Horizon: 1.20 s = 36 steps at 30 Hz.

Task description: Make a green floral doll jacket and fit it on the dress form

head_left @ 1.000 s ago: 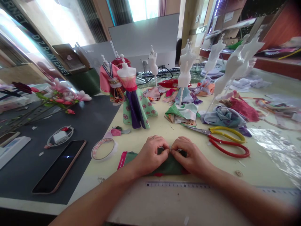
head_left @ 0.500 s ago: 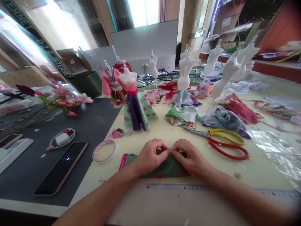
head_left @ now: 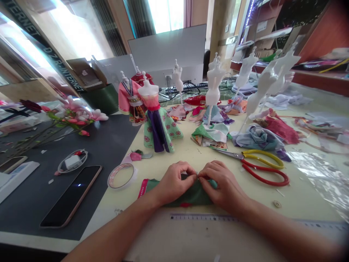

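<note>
A green piece of fabric [head_left: 191, 194] with a pink, dotted trim at its left end lies flat on the cream table. My left hand [head_left: 176, 180] is closed, thumb and forefinger pinching the fabric's upper edge. Close beside it, fingertips almost touching, my right hand [head_left: 219, 182] pinches at the same edge. Something tiny and pale shows between the fingertips, too small to name. Just below the fabric runs a clear ruler [head_left: 201, 217], partly covered by my right forearm.
Scissors [head_left: 261, 165] with yellow and red handles lie right of my hands, a tape roll [head_left: 121, 175] and a phone [head_left: 71, 196] left. Behind stand a dressed doll form [head_left: 158, 120], bare white mannequins [head_left: 214, 87] and fabric scraps [head_left: 212, 133]. A small round button-like disc [head_left: 277, 204] lies at right.
My right hand has turned slightly and its wrist has shifted a little right, showing more green fabric beneath. My left hand keeps its pinch in nearly the same place.
</note>
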### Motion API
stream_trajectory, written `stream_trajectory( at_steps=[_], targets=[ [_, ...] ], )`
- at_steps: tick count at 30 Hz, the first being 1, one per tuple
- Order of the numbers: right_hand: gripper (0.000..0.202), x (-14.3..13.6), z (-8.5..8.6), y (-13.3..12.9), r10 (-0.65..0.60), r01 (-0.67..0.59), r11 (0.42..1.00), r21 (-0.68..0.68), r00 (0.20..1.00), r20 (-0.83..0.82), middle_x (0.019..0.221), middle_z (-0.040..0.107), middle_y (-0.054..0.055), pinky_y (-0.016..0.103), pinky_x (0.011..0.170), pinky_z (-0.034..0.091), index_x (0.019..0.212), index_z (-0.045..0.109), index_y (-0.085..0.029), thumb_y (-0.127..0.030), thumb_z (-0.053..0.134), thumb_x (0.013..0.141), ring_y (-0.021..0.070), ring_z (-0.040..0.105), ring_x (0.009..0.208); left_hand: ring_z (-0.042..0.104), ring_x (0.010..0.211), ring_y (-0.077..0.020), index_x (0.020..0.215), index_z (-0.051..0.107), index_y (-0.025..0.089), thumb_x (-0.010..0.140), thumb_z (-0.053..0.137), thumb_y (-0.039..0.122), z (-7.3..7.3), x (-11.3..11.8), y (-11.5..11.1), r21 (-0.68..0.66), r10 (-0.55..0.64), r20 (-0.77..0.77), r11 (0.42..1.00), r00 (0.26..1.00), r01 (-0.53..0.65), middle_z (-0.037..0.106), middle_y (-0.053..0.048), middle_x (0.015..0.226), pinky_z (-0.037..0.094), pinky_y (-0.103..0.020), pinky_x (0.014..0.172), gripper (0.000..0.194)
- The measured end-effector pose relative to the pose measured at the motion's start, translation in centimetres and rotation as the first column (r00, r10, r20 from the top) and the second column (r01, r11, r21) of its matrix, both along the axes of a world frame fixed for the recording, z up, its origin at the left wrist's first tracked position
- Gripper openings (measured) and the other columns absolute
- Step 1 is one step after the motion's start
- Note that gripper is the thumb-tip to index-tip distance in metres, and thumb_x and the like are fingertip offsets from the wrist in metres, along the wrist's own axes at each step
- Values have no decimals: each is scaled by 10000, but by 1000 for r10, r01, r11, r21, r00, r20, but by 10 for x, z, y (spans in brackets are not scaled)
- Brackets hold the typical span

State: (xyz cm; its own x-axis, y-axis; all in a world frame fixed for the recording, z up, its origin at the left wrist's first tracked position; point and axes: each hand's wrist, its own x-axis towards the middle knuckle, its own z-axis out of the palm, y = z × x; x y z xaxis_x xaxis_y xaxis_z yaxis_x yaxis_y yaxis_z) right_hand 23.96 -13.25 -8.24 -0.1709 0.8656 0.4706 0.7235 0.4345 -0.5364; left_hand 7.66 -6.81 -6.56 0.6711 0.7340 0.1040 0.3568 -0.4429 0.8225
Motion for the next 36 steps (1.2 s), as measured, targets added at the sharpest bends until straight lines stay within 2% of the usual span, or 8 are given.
stream_trajectory(
  at_steps=[10,19,27,36],
  targets=[
    [150,0,1,1,13,-13,999,-41,1000,-4,662,555,24,330,719,380,717,593,-168,-127,479,806,155,499,665,542,770,-142,717,604,166,779,559,170,-1,1,-1,76,-26,-18,997,1000,27,604,-7,741,419,-270,747,76],
    [163,1,0,2,16,-19,998,-60,999,-39,654,564,18,324,714,388,702,595,-178,-113,470,784,153,503,662,540,775,-140,712,601,167,774,560,158,-1,1,-1,79,-37,-10,996,999,38,602,-3,737,417,-272,762,75],
    [153,1,-2,5,-7,-18,989,-150,987,-161,622,551,-12,291,686,378,639,558,-177,-95,483,744,134,494,639,538,765,-139,719,600,160,781,551,170,1,1,-1,38,-38,-7,999,999,38,594,-10,745,421,-258,720,79],
    [157,2,0,6,-57,22,981,-191,982,-181,612,562,-12,284,656,382,612,549,-182,-101,479,727,136,496,634,544,774,-143,723,590,162,781,527,177,2,0,-2,-9,-9,-19,1000,1000,9,600,-17,772,430,-250,697,88]
  ],
)
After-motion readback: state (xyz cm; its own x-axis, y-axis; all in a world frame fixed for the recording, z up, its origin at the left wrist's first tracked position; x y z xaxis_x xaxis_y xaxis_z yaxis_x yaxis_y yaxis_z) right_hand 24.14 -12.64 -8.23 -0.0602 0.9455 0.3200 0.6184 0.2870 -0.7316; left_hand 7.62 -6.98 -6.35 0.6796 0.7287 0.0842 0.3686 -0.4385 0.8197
